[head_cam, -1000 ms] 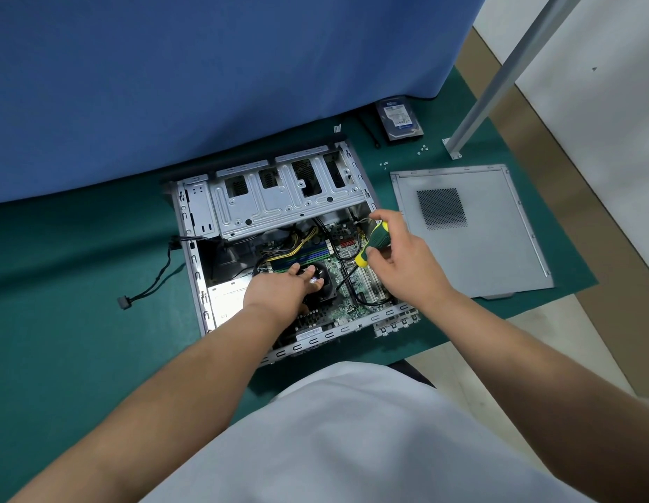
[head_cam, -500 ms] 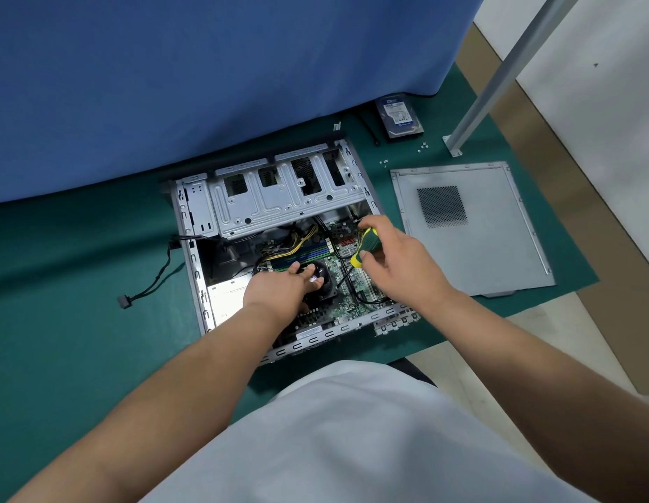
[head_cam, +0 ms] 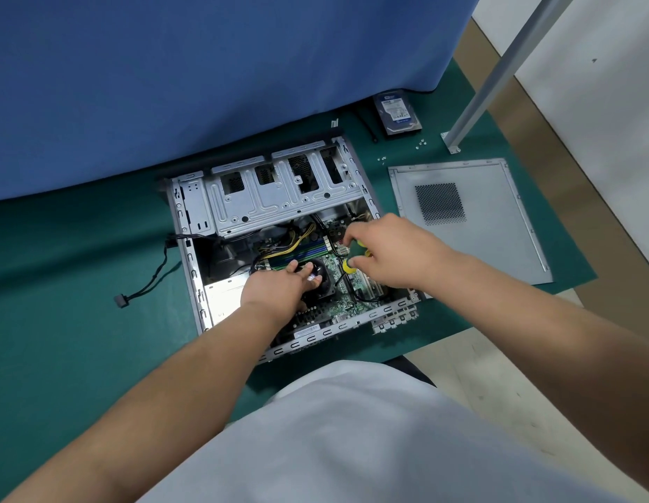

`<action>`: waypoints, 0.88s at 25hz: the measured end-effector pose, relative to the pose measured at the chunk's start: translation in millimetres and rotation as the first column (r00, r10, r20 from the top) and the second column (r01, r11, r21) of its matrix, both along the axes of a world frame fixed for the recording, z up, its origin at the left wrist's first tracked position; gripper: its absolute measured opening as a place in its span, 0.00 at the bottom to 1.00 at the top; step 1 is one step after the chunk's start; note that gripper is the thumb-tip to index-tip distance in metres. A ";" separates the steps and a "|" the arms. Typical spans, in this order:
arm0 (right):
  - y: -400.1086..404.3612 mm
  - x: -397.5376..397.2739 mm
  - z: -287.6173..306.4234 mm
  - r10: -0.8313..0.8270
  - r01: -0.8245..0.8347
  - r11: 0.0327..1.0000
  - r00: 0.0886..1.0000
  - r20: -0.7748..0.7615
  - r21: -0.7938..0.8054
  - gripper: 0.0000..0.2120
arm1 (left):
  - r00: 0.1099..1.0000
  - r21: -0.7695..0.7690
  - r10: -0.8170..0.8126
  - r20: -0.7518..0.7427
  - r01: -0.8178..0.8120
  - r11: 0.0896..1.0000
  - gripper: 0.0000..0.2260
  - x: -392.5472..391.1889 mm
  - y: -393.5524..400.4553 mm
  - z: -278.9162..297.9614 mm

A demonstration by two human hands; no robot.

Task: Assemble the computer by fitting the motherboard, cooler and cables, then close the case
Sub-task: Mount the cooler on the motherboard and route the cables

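The open grey computer case [head_cam: 192,248] lies flat on the green mat. Inside it sits the green motherboard [head_cam: 346,306] with black and yellow cables [head_cam: 297,243] running across it. My left hand [head_cam: 279,288] rests on the black round cooler [head_cam: 321,285] near the board's middle. My right hand [head_cam: 391,254] grips a green and yellow screwdriver [head_cam: 353,257], its tip hidden down beside the cooler's right side. The grey side panel [head_cam: 497,230] lies flat to the right of the case.
A hard drive [head_cam: 397,112] lies at the back by the blue curtain [head_cam: 206,67]. Small screws [head_cam: 382,159] are scattered near it. A black cable with a plug [head_cam: 121,301] trails left of the case. A metal frame leg [head_cam: 497,72] stands at right.
My right hand has moved left and down with the screwdriver, closer to the cooler. My left hand has stayed on the cooler.
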State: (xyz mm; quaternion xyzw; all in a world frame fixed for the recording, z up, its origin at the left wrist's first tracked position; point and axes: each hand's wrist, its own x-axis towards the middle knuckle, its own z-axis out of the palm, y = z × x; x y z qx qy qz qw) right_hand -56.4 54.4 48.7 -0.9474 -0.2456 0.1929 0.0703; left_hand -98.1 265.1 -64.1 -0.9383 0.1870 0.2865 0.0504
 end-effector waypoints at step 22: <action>5.3 -17.6 1.8 0.061 -0.062 0.990 0.998 0.009 0.126 0.20 | 0.981 -0.085 -0.136 0.141 0.148 0.985 0.25 -9.7 13.6 -10.2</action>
